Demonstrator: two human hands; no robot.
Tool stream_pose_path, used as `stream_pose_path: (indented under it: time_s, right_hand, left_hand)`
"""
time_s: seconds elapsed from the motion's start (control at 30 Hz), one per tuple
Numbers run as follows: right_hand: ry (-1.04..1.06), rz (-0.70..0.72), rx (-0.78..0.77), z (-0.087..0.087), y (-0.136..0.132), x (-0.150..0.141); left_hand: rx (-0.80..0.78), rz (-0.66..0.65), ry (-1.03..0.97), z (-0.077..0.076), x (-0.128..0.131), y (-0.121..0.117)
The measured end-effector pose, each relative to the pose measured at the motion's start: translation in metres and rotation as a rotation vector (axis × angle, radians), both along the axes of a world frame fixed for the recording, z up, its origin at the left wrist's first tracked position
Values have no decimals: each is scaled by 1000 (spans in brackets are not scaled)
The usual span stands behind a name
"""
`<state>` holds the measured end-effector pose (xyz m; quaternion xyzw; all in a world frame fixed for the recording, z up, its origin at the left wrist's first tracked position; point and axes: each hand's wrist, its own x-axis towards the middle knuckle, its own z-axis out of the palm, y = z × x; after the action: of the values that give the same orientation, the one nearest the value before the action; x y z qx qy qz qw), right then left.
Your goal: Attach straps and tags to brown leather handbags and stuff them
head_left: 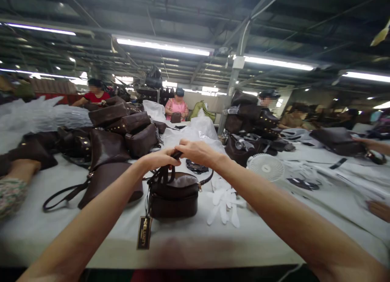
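A small dark brown handbag (174, 205) stands upright on the white table in front of me, its top open and white stuffing (184, 181) showing inside. Above it, my left hand (163, 158) and my right hand (196, 152) meet with fingers closed on the bag's dark strap (176, 154). Just what each fingertip pinches is partly hidden. From the bag's left side hangs a black tag (144, 233) with gold lettering. Its handle loop (209, 180) curves out to the right. White paper-like strips (224, 203) lie beside the bag.
Dark brown bags (111, 146) are heaped at the left, and more (250, 119) are stacked behind right. A white fan (265, 167) lies to the right. Clear plastic (195, 132) is piled ahead. Co-workers' arms reach in at both sides; several people work farther back.
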<state>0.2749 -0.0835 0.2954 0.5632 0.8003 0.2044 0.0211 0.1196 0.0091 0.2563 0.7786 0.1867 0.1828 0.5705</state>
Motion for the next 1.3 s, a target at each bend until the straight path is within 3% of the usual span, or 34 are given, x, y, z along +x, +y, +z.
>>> stream_pose_path:
  time_s: [0.2, 0.3, 0.37, 0.43, 0.47, 0.53, 0.6, 0.7, 0.77, 0.9, 1.1, 1.3]
  right_hand:
    - [-74, 12, 98, -8, 0, 12]
    - [69, -11, 156, -16, 0, 27]
    - [236, -167, 189, -30, -8, 46]
    - [366, -426, 85, -55, -25, 69]
    - [396, -540, -54, -72, -37, 80]
    - [415, -593, -261, -111, -65, 97]
    - [436, -638, -374, -151, -91, 106]
    - [457, -793, -345, -195, -110, 109]
    - [470, -888, -262, -212, -107, 110]
    - [525, -980, -156, -225, -81, 114]
    - [646, -1111, -164, -234, -44, 118]
    - [781, -1187, -217, -238, -41, 136]
  left_hand:
    - [-207, 32, -9, -20, -14, -4]
    - [-286, 82, -55, -33, -13, -10]
    - [-288, 134, -37, -41, -10, -12]
    - [-307, 177, -14, -48, -8, -11]
    - [-337, 184, -14, -51, -7, -10]
    - [-421, 162, -28, -56, -4, -5]
    - [-494, 121, -52, -59, -2, 0]
    - [-557, 100, -104, -62, 3, 5]
    - [-588, 112, -156, -64, 8, 4]
    - [-644, 120, -189, -70, 18, -6]
    - [-608, 85, -85, -72, 25, -20]
    - [-560, 67, 23, -68, 19, -15]
